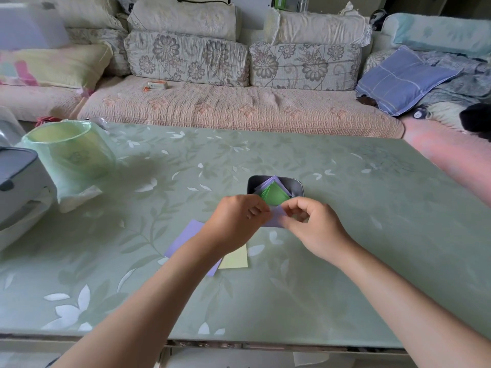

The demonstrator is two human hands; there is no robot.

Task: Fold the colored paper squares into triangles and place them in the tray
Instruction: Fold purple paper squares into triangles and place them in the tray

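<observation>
A small dark tray [297,185] sits at the table's middle, holding a green folded triangle [275,195] on top of lilac folded paper [268,182]. Just in front of the tray, my left hand [236,221] and my right hand [310,227] both pinch a lilac paper piece [277,216] between them; most of it is hidden by my fingers. Under my left forearm lie a flat lilac square [186,239] and a pale yellow square [235,258].
A bin lined with a green bag [69,152] stands at the table's left, next to a grey-white appliance [18,181]. Behind the green floral table [345,221] runs a sofa with cushions. The table's front edge is close to me.
</observation>
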